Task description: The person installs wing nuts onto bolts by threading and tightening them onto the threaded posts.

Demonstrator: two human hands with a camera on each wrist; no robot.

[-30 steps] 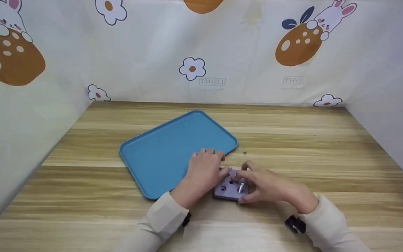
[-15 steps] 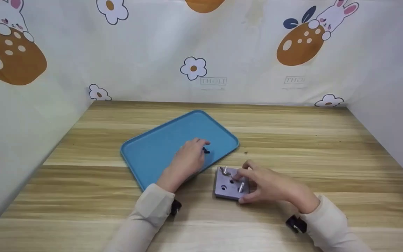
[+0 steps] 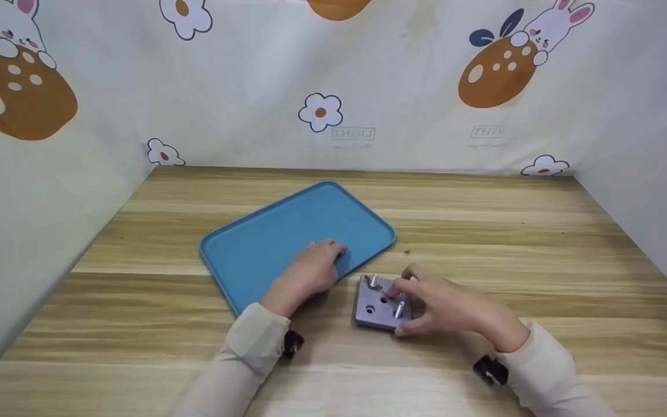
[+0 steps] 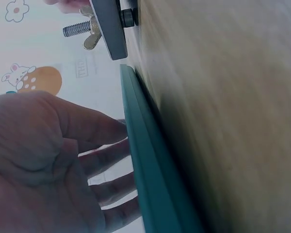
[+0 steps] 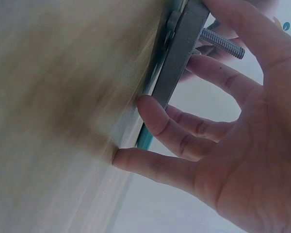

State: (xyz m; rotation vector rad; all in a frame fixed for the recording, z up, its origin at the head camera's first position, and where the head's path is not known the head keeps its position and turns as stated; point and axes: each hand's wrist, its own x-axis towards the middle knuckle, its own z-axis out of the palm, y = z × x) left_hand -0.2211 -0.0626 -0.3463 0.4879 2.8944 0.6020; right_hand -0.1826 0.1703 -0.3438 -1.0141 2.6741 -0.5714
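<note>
A square grey metal plate (image 3: 383, 320) with holes lies right of the blue tray (image 3: 270, 231). Two bolts stand up through it: one bolt (image 3: 399, 310) bare at the near right, the other at the far left with a wing nut (image 4: 91, 38) on its shank. My right hand (image 3: 446, 304) holds the plate, thumb at its near edge and index finger on top; the lower fingers reach the table in the right wrist view. My left hand (image 3: 310, 269) reaches into the tray, fingertips down at a small dark piece. The tray's rim hides those tips in the left wrist view, so I cannot tell whether they pinch it.
Both things rest on a wood-grain table (image 3: 484, 231). A patterned curtain (image 3: 241, 87) encloses the table at the back and both sides. A bolt head (image 4: 127, 18) shows beneath the plate in the left wrist view.
My left hand has left the wing nut on the plate, moved left over the tray and lowered its fingertips onto the small dark piece. My right hand has stayed at the plate.
</note>
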